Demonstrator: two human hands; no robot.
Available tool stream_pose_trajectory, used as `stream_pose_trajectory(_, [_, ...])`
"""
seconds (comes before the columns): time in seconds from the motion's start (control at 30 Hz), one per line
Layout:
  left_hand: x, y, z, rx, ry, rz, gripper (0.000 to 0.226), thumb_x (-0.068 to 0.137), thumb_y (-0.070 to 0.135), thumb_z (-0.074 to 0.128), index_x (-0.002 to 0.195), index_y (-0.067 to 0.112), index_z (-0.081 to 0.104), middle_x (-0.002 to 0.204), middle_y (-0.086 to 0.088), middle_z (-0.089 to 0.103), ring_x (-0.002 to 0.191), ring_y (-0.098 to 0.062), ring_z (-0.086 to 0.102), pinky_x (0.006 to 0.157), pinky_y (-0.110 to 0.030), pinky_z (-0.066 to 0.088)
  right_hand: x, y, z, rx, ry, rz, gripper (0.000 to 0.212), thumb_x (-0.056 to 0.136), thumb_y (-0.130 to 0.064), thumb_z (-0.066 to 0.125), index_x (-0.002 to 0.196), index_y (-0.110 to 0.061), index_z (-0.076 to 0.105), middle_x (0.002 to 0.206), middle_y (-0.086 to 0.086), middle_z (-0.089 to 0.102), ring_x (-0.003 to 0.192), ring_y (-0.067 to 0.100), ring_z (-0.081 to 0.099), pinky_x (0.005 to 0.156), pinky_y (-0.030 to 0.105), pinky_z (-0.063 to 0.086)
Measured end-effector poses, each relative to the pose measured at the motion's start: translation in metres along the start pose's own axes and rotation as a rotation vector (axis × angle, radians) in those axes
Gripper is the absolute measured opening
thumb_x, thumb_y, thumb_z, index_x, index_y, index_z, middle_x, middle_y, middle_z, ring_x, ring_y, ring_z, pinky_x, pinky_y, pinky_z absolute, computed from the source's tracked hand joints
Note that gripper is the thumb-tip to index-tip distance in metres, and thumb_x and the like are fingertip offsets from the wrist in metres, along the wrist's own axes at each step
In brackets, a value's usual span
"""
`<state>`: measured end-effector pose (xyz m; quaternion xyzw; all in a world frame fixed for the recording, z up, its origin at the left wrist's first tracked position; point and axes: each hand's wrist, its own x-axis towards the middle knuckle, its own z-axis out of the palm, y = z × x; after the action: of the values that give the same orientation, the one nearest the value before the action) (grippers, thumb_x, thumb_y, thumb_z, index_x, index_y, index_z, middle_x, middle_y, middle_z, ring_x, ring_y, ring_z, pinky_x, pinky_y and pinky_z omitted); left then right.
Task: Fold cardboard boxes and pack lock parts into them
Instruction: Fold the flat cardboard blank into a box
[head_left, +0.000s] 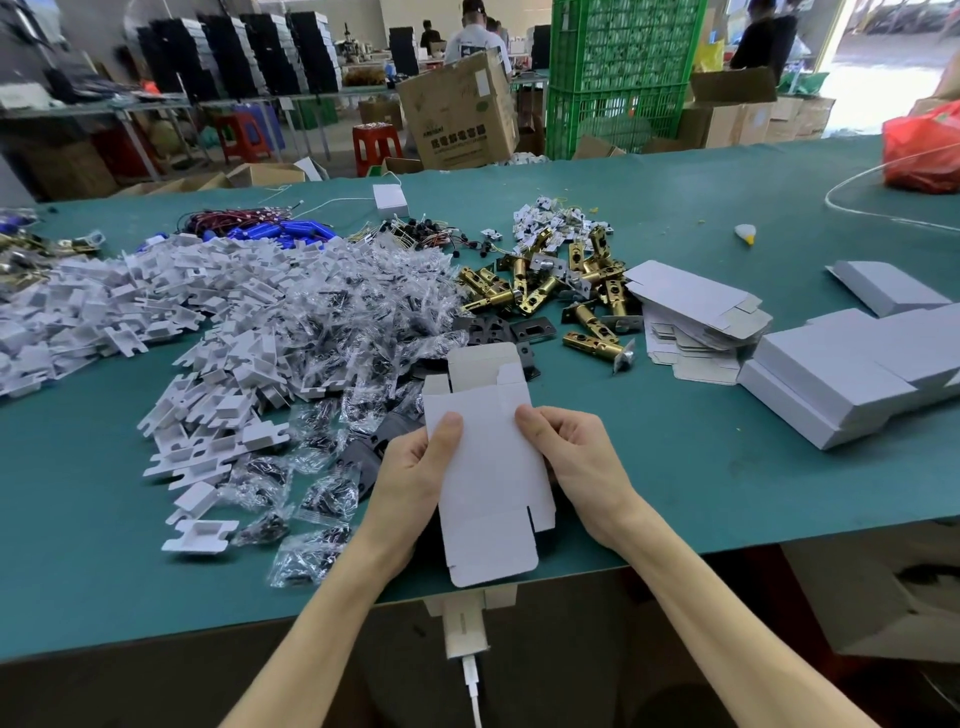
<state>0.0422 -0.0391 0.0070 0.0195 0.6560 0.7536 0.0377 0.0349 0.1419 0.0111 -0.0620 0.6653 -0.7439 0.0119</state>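
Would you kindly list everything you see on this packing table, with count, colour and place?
held box blank: one, white, over the table's near edge
table: one, green top
plastic inserts: heap, white, left
clear parts bags: heap, transparent, centre
latch bolts: many, brass, right of centre
black plates: several, beside the latch bolts
stacked box blanks: pile, white, right
folded boxes: several, white, far right
red bag: one, far right corner
left hand: grips the held box blank's left edge
right hand: grips its right edge
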Motion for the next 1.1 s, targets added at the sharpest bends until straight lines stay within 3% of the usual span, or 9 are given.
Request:
stream_pose_trajectory(0.2, [0.0002, 0.0, -0.001, -0.014, 0.003, 0.038, 0.034, 0.099, 0.041, 0.058, 0.101, 0.013, 0.077, 0.105, -0.015, 0.079, 0.091, -0.03, 0.078, 0.071, -0.036, 0.064, 0.0015, 0.0033, -0.0005, -0.024, 0.001, 0.003, 0.042, 0.102, -0.034, 0.059, 0.098, 0.006, 0.069, 0.1, 0.024, 0.072, 0.085, 0.027, 0.068, 0.076, 0.042, 0.052])
stream_pose_trajectory(0.37, [-0.0009, 0.0013, 0.001, -0.035, -0.011, 0.076, 0.043, 0.106, 0.052, 0.048, 0.117, 0.019, 0.074, 0.115, -0.011, 0.078, 0.103, -0.03, 0.076, 0.079, -0.034, 0.063, 0.0008, 0.0017, -0.0005, -0.012, 0.036, -0.003, 0.022, 0.104, -0.03, 0.057, 0.118, -0.015, 0.064, 0.099, 0.007, 0.078, 0.086, 0.018, 0.074, 0.065, 0.026, 0.057])
stream_pose_trajectory(0.5, [-0.0001, 0.0015, 0.0009, -0.03, 0.058, 0.109, 0.039, 0.098, 0.049, 0.059, 0.128, 0.025, 0.064, 0.12, -0.007, 0.074, 0.104, -0.028, 0.074, 0.08, -0.039, 0.062, 0.0009, -0.0009, 0.0029, -0.037, 0.007, -0.012, 0.032, 0.103, -0.034, 0.056, 0.135, -0.027, 0.053, 0.104, 0.015, 0.074, 0.095, 0.024, 0.074, 0.074, 0.041, 0.061])
stream_pose_trajectory(0.63, [0.0015, 0.0005, -0.0006, -0.067, 0.043, 0.129, 0.047, 0.102, 0.037, 0.063, 0.147, 0.032, 0.05, 0.119, 0.0, 0.075, 0.104, -0.025, 0.075, 0.079, -0.039, 0.064, 0.0011, -0.0014, 0.0038, -0.076, 0.017, -0.101, 0.052, 0.099, -0.034, 0.062, 0.147, -0.031, 0.044, 0.115, 0.009, 0.07, 0.098, 0.015, 0.071, 0.078, 0.035, 0.062])
stream_pose_trajectory(0.7, [0.0012, 0.0009, -0.0011, -0.042, 0.018, 0.144, 0.05, 0.103, 0.037, 0.063, 0.15, 0.037, 0.048, 0.123, -0.001, 0.074, 0.107, -0.027, 0.074, 0.082, -0.042, 0.064, 0.0008, -0.0008, 0.0027, -0.071, 0.009, -0.122, 0.054, 0.097, -0.038, 0.064, 0.147, -0.036, 0.044, 0.119, 0.006, 0.068, 0.103, 0.017, 0.071, 0.082, 0.039, 0.062])
stream_pose_trajectory(0.83, [0.001, -0.0005, -0.0021, 0.023, -0.05, 0.161, 0.045, 0.104, 0.035, 0.062, 0.148, 0.042, 0.053, 0.127, 0.003, 0.073, 0.105, -0.028, 0.075, 0.079, -0.043, 0.065, -0.0006, -0.0006, 0.0012, -0.088, -0.041, -0.105, 0.052, 0.093, -0.041, 0.069, 0.142, -0.036, 0.052, 0.122, 0.009, 0.067, 0.105, 0.021, 0.07, 0.09, 0.042, 0.06])
stream_pose_trajectory(0.93, [0.0015, -0.0007, -0.0023, 0.036, -0.047, 0.157, 0.04, 0.102, 0.033, 0.062, 0.141, 0.041, 0.06, 0.122, 0.0, 0.074, 0.101, -0.026, 0.075, 0.078, -0.043, 0.065, 0.0, -0.0004, -0.0001, -0.062, -0.039, -0.103, 0.043, 0.095, -0.025, 0.071, 0.136, -0.029, 0.059, 0.121, 0.011, 0.067, 0.099, 0.024, 0.072, 0.085, 0.042, 0.061])
stream_pose_trajectory(1.0, [0.0022, -0.0015, -0.0028, 0.058, -0.027, 0.159, 0.033, 0.101, 0.031, 0.064, 0.134, 0.036, 0.066, 0.116, -0.012, 0.073, 0.097, -0.026, 0.073, 0.08, -0.045, 0.063, -0.0001, -0.0003, -0.0005, -0.053, -0.046, -0.107, 0.038, 0.097, -0.02, 0.07, 0.133, -0.026, 0.062, 0.119, 0.01, 0.068, 0.095, 0.018, 0.072, 0.08, 0.036, 0.061])
stream_pose_trajectory(1.1, [0.003, -0.0032, -0.003, 0.083, -0.012, 0.175, 0.019, 0.101, 0.029, 0.068, 0.119, 0.027, 0.072, 0.108, -0.013, 0.073, 0.088, -0.02, 0.068, 0.073, -0.036, 0.06, -0.0009, 0.0001, -0.0004, -0.051, -0.049, -0.108, 0.03, 0.099, -0.02, 0.066, 0.129, -0.025, 0.066, 0.117, 0.006, 0.068, 0.094, 0.016, 0.071, 0.078, 0.034, 0.061])
